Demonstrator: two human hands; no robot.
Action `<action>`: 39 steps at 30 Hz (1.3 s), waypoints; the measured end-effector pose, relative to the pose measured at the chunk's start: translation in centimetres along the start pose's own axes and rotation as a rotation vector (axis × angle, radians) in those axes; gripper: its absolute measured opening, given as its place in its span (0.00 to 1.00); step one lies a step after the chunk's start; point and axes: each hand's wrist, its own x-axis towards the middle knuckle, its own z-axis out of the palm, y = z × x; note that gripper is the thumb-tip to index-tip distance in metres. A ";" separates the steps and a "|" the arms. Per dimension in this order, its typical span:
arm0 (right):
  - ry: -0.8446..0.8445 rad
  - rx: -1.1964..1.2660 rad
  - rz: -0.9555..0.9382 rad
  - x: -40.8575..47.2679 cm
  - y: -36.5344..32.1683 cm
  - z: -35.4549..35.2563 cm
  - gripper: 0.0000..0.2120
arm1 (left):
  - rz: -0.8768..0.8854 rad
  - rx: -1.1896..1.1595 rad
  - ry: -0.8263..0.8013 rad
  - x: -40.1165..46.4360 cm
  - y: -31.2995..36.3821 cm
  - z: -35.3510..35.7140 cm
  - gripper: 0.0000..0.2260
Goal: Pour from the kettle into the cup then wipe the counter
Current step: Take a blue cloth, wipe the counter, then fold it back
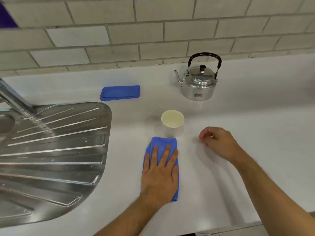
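A shiny metal kettle (198, 82) with a black handle stands upright at the back right of the white counter (247, 116), its spout pointing left. A white paper cup (172, 121) stands upright in the middle, in front of the kettle. Just in front of the cup lies a blue cloth (162, 143). My left hand (160, 172) lies flat on that cloth, fingers spread, pressing it to the counter. To the right of the cup my right hand (218, 143) hovers low over the counter, its fingers loosely curled and holding nothing.
A second blue cloth (120, 92), folded, lies at the back near the tiled wall (153, 31). A steel sink drainboard (51, 150) fills the left side, with a tap (15, 97) above it. The counter's front edge runs along the bottom right.
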 end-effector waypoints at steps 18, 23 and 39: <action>-0.134 -0.258 0.185 -1.0 -3.2 4.8 0.16 | -0.119 -0.914 0.176 4.2 0.3 -3.6 0.13; 0.029 -0.585 0.072 -3.5 -3.5 10.0 0.31 | -0.228 -0.327 0.263 6.4 -7.5 -4.3 0.14; -0.309 -0.790 -0.538 15.1 0.5 3.3 0.29 | -0.301 0.010 0.067 10.0 -10.7 -1.9 0.25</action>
